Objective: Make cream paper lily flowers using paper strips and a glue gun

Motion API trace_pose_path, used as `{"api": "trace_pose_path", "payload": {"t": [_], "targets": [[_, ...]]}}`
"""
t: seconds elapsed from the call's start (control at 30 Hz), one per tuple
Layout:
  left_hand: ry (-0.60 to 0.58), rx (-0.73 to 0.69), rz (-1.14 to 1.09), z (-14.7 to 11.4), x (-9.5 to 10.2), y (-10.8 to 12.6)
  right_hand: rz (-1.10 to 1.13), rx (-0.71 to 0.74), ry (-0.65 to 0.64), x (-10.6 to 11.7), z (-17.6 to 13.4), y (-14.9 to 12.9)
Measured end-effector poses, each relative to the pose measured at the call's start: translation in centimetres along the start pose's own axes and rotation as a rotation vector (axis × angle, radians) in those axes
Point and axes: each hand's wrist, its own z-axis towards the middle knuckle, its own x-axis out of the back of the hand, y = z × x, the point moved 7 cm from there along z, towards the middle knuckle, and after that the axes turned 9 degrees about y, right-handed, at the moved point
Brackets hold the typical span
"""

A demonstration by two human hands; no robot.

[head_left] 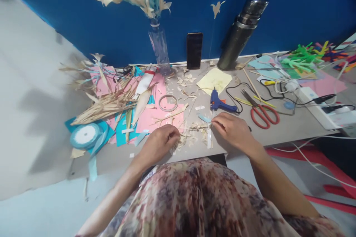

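My left hand is at the table's front edge with its fingers curled together; anything in them is hidden. Beside its fingertips lie pale dry husk scraps. My right hand pinches its thumb and fingers together just below the blue glue gun. Whatever sits in that pinch is too small to name. Close to those fingertips are a light blue ribbon piece and a whitish strip. Red-handled scissors lie to the right of my right hand.
Dried husks, pink paper and a ribbon roll cover the left side. Along the blue wall stand a clear bottle of husk flowers, a phone and a dark flask. A white power strip with cables lies right.
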Motion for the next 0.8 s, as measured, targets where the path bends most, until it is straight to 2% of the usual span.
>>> {"api": "trace_pose_path", "payload": {"t": [0.17,0.27,0.47,0.6,0.8], "targets": [[-0.073,-0.070,0.359,0.1,-2.9,0.8,0.057,-0.010,0.075,0.3,0.0,0.1],[-0.074,-0.056,0.436,0.5,-3.5,0.5,0.143,-0.026,0.154,1.1,-0.1,0.2],[-0.042,-0.010,0.155,0.6,-1.3,0.3,0.249,-0.058,0.262,2.0,-0.7,0.3],[-0.016,-0.014,0.077,0.5,0.3,0.5,0.271,-0.074,0.201,0.4,-1.5,0.1],[-0.029,-0.035,0.065,0.7,0.8,0.3,0.311,-0.050,0.122,-2.1,-2.6,-0.3]]}}
